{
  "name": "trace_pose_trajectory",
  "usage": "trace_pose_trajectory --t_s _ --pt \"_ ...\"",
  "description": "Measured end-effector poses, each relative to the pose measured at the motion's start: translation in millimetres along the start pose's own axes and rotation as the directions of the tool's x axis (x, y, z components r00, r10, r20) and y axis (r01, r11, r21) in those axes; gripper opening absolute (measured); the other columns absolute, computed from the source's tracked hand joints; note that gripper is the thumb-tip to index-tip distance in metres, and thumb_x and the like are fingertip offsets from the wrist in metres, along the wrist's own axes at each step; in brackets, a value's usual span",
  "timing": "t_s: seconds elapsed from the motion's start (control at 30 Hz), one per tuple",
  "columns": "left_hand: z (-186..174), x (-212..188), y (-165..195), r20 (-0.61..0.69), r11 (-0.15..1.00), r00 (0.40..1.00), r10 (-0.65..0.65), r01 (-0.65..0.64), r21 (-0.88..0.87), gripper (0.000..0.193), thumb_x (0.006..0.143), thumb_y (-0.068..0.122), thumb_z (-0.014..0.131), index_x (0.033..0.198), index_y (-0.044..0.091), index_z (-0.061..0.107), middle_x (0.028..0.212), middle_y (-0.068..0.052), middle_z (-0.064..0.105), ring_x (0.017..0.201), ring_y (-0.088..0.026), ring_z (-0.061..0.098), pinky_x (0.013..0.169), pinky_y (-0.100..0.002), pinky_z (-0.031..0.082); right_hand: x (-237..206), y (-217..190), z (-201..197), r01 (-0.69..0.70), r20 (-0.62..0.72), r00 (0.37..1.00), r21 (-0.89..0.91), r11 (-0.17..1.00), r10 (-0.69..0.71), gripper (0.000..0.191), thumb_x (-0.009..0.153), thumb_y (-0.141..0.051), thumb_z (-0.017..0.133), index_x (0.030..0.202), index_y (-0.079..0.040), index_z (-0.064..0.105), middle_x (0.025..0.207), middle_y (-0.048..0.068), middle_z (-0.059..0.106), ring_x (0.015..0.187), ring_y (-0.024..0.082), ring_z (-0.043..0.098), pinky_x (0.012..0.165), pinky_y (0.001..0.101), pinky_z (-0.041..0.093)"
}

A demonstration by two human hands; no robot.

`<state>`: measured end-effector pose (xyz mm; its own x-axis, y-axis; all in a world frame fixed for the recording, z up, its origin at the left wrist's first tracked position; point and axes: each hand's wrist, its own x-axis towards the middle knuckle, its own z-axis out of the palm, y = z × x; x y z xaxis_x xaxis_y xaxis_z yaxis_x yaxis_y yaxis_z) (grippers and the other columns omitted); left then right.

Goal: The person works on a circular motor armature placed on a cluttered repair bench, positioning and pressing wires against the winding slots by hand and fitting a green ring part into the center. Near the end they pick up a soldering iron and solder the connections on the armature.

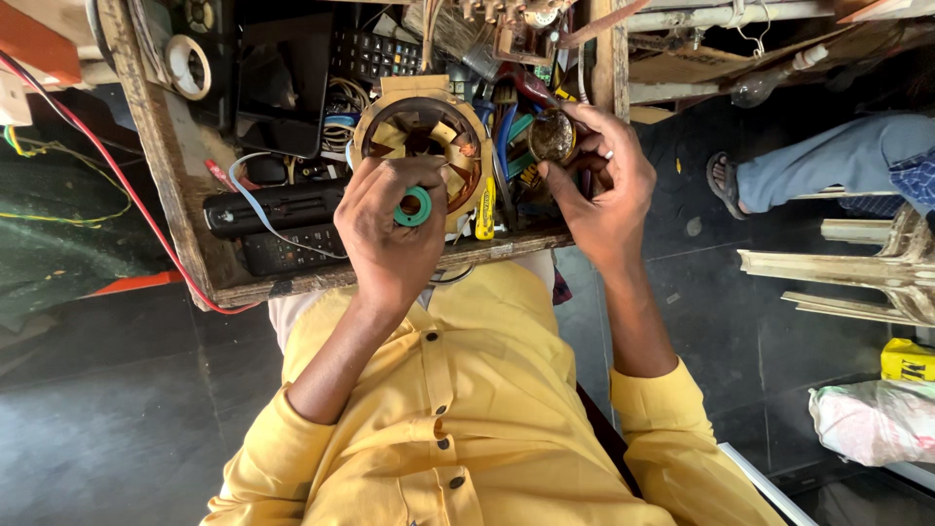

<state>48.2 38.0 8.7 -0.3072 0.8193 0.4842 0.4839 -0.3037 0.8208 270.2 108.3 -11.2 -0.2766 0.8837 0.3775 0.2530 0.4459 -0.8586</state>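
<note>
Head view: at frame centre the left hand (390, 229) grips a green tape roll (413, 206) against the round motor stator (421, 146). The right hand (596, 185), just right, pinches a small brass-coloured round part (551, 136). Judged: keep the roll taut and close to the stator. The wooden tray (166, 166) is crowded; open floor (127, 429) lies lower left.

In the far left of the wooden crate (161, 146) lay two black remote controls (278, 206) and a white tape ring (185, 66). A red wire (117, 175) ran down its left side. On my right stood a chair (877, 268), with a yellow box (908, 360) and a plastic bag (872, 421) nearer.
</note>
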Motion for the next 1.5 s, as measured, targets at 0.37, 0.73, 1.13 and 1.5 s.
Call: trace_pose_trajectory --t_s 0.37,0.73,1.13,1.5 --pt "1.1 1.2 -0.1 -0.006 1.000 1.000 -0.019 0.019 -0.024 0.020 0.084 -0.011 0.075 0.094 0.003 0.063 0.104 -0.007 0.075 0.095 -0.025 0.071 0.087 -0.033 0.056 0.9 -2.4 0.7 0.014 0.006 1.000 -0.005 1.000 -0.014 0.059 0.097 0.012 0.080 0.146 0.002 0.050 0.142 0.015 0.065 0.097 0.009 0.064 0.075 0.0218 0.055" --pt "-8.5 -9.4 -12.1 0.052 0.969 0.974 -0.219 0.211 0.131 0.032 0.066 0.011 0.090 0.092 0.009 0.070 0.086 -0.012 0.069 0.079 -0.034 0.066 0.072 -0.041 0.052 -13.8 1.3 4.5 -0.007 -0.033 0.999 -0.164 0.986 0.002 0.050 0.099 -0.003 0.086 0.141 0.000 0.059 0.127 0.008 0.065 0.110 0.014 0.065 0.098 0.0285 0.056" --pt "-4.3 -25.6 -40.8 -0.089 0.997 0.994 -0.060 0.056 -0.052 0.020 0.081 0.014 0.073 0.099 0.011 0.065 0.091 -0.005 0.068 0.094 -0.024 0.069 0.088 -0.034 0.057 9.7 21.7 38.0 0.049 0.115 0.992 -0.004 0.999 -0.048 0.059 0.094 -0.009 0.086 0.143 0.005 0.055 0.130 0.013 0.066 0.119 0.023 0.067 0.104 0.0335 0.056" --pt "-19.4 -30.4 -35.8 -0.091 0.989 0.996 -0.026 0.013 -0.144 0.022 0.088 0.015 0.071 0.109 0.012 0.066 0.096 -0.006 0.069 0.093 -0.025 0.070 0.082 -0.034 0.058 21.8 19.6 43.5 0.153 0.096 0.985 -0.115 0.982 -0.142 0.052 0.095 -0.013 0.090 0.137 0.004 0.064 0.132 0.015 0.067 0.122 0.029 0.066 0.109 0.0392 0.054"
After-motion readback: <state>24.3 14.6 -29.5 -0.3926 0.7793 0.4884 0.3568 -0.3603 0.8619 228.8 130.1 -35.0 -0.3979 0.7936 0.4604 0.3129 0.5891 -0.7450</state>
